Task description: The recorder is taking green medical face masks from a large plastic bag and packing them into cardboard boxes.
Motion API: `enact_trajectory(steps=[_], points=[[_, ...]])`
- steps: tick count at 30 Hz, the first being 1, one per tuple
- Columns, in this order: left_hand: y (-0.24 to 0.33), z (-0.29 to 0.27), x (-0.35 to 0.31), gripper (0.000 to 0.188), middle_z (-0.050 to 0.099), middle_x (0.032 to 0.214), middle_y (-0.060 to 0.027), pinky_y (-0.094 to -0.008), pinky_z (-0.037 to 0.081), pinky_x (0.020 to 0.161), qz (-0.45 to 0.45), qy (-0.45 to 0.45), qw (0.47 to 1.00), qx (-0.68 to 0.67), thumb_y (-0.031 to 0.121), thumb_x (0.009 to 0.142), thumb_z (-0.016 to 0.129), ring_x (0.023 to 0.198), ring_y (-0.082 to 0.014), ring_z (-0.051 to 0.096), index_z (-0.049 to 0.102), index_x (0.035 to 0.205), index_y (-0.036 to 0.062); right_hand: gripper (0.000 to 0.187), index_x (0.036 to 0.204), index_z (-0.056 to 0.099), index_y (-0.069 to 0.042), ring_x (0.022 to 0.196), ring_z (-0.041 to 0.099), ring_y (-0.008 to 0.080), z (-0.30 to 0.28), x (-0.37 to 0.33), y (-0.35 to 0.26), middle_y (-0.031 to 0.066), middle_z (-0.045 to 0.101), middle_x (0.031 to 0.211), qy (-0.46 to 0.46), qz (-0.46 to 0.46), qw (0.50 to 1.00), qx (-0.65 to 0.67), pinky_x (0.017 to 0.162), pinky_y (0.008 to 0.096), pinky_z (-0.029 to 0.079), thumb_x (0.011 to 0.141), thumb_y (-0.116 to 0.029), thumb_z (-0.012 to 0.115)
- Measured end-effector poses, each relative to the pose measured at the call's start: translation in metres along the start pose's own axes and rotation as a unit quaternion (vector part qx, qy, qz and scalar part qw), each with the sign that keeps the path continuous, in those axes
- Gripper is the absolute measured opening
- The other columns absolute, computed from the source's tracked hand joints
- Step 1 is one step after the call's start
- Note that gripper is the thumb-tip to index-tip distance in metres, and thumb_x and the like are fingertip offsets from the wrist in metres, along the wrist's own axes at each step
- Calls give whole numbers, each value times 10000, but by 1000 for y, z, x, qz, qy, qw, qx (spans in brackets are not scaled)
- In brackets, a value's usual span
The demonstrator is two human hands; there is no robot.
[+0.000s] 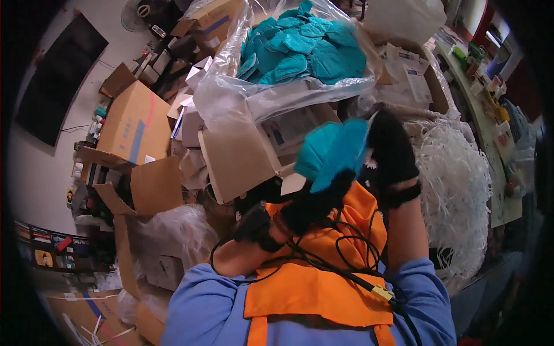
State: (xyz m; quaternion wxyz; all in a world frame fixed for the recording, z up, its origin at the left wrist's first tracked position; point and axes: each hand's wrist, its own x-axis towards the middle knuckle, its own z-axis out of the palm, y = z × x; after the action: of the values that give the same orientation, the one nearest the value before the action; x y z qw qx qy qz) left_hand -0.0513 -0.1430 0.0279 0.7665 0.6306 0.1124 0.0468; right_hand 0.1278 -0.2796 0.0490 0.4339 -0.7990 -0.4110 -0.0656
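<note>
Grasping the teal padded piece (328, 151) low, the left hand (316, 203) should keep its grip light; whether the right hand (393, 151) grips, I cannot tell.

Teal piece (326, 151): matt, cloth-like. Liner (226, 102): glossy plastic. Carton (131, 120): cardboard.

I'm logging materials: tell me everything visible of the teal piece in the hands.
The teal piece looks like puckered fabric, rounded at left, with a smoother, bluer section at right. It is held tilted in front of the orange apron; the left hand grips its lower edge, the right hand appears to touch its right edge.
</note>
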Motion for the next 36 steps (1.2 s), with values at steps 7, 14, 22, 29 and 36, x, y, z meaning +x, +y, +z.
enact_trajectory(steps=[7,14,22,29,36], points=[[9,7,9,295,589,907,-45,-242,478,663,-29,-93,993,-62,215,967,535,740,-112,541,540,1226,73,188,1048,574,-22,871,607,249,-163,9,110,123,599,939,213,-116,815,-526,721,345,491,906,-144,570],[27,20,62,360,646,1004,-97,-251,490,710,-55,-147,988,7,194,980,507,756,-150,571,481,1323,84,298,1136,547,-59,805,562,144,-6,-50,-21,45,587,931,-75,308,822,474,680,272,476,887,-199,631],[23,-12,41,283,587,818,35,-230,442,557,-213,-135,961,-110,321,947,572,681,-78,563,628,1053,64,328,1122,575,-47,781,581,94,17,-31,-23,12,618,910,19,292,826,482,614,243,474,855,-204,682],[-17,-30,48,255,607,807,30,-278,468,584,166,-115,932,301,277,953,558,691,-110,589,646,991,40,282,1054,607,-30,742,634,126,21,-20,-47,52,653,966,-28,221,890,398,587,264,500,837,-187,696],[21,-15,6,274,646,942,-31,-314,512,764,142,64,988,-13,255,957,535,866,-163,626,604,1109,38,268,1022,615,-26,721,637,133,26,-29,-68,41,662,917,9,318,806,500,630,273,518,812,-152,722]])
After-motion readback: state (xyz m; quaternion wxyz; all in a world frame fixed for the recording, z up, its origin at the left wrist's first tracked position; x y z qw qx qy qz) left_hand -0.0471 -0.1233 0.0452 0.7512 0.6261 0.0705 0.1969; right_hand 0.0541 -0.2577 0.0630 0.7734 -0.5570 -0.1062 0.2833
